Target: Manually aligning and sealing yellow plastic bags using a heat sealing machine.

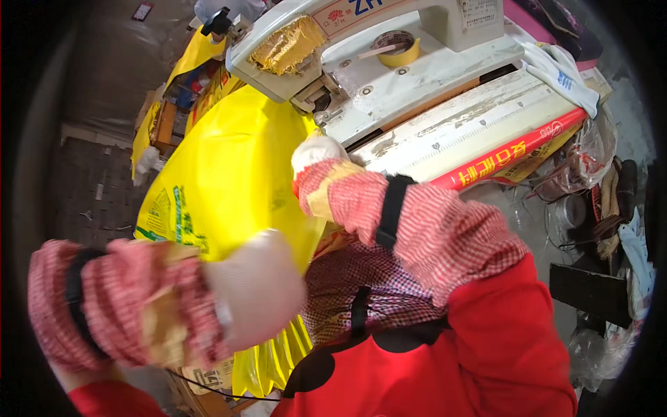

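The yellow bag (229, 174) lies under the sewing machine (361, 62) head. Right hand (316, 153) presses it flat beside the needle; left hand (253, 288) grips its near edge. Keep it taut and feeding straight.

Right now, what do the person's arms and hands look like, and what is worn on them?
Both hands wear white knit gloves: left hand, right hand. Over each forearm sits a red-and-white checked oversleeve with a tan patch near the wrist and a black band around it: left oversleeve, right oversleeve. Above the oversleeves, the upper arms show a red garment. The left arm is blurred.
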Available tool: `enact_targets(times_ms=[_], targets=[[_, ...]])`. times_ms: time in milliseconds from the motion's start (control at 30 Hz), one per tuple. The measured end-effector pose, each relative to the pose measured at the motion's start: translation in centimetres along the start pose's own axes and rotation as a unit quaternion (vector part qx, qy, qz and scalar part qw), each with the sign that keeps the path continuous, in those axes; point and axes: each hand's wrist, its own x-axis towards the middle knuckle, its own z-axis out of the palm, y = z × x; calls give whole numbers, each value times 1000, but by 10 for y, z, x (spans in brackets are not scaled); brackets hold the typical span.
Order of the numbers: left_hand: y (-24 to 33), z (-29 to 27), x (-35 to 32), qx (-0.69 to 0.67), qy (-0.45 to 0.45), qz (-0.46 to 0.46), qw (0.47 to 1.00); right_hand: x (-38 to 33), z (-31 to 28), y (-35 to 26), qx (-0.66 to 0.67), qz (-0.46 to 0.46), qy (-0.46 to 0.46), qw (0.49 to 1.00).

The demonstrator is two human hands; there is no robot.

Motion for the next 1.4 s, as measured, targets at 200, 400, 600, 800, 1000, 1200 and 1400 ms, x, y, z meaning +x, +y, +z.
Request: enact_targets(times_ms=[200, 400, 600, 800, 1000, 1200, 1400], targets=[[-30, -19, 35, -2, 106, 22, 994, 10, 104, -62, -842, 142, 478, 206], [-90, -38, -16, 114, 111, -162, 974, 14, 69, -50, -761, 248, 508, 318], [17, -2, 26, 102, 224, -7, 969, -3, 77, 29, -814, 189, 476, 274], [-14, -44, 27, -128, 142, 118, 975, -7, 60, 21, -874, 210, 404, 169], [-14, -29, 39, -233, 181, 153, 943, 17, 129, -22, -784, 309, 470, 264], [-13, -24, 40, -222, 203, 68, 951, -27, 41, 35, -953, 168, 162, -194], [-62, -36, 13, -149, 165, 3, 975, -51, 36, 36, -954, 47, -38, -292]])
